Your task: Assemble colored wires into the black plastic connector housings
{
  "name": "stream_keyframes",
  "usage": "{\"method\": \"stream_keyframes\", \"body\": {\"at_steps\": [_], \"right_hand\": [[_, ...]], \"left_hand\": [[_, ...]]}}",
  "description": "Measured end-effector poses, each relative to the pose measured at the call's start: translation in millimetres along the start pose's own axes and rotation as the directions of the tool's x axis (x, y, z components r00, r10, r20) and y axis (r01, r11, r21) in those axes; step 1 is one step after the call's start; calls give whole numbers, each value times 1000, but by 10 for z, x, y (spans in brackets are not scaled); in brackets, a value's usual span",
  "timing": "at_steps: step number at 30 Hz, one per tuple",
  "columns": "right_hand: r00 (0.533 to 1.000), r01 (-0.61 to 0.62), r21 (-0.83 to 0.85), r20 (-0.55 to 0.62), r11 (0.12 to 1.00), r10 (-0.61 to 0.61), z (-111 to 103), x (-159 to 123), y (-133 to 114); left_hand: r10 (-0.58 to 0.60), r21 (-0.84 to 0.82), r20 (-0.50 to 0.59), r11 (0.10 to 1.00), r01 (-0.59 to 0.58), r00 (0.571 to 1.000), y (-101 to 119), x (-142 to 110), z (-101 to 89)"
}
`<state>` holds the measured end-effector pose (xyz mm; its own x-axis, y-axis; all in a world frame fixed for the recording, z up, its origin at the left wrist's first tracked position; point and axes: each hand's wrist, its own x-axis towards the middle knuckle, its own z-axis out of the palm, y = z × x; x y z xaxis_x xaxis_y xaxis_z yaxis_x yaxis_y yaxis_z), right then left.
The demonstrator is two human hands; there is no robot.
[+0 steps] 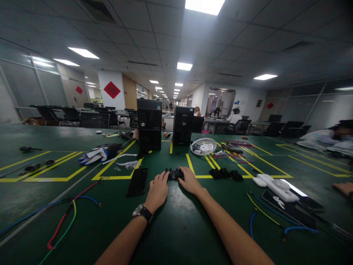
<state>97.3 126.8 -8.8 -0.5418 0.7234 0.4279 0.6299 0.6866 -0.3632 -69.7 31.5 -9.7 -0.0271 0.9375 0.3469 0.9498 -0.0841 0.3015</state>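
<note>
A small black part [173, 175], perhaps plastic, lies on or just above the green table between my two hands; its exact kind cannot be made out. My left hand [157, 189] grips its left end, with a watch on that wrist. At the opposite end, the fingers of my right hand [189, 180] close round it. Left of my left hand lies a dark phone [137, 181]. A row of similar-looking black pieces [225, 174] rests on the table to the right of my right hand.
Two black computer towers [149, 125] stand ahead, beside a white round fan grille [203, 146]. Loose coloured wires [74, 206] lie at left; white devices [277, 187] and more cables at right. A glove [93, 156] lies back left. Another person's hand [344, 187] rests at far right.
</note>
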Motion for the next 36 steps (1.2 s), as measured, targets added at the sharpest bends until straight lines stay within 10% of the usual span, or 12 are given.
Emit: {"method": "stream_keyframes", "body": {"at_steps": [36], "right_hand": [[1000,1,-18,-13,1000,-1,-9,-14,-7]], "left_hand": [[-2,-32,-29,999,1,1000,-7,6,22]]}}
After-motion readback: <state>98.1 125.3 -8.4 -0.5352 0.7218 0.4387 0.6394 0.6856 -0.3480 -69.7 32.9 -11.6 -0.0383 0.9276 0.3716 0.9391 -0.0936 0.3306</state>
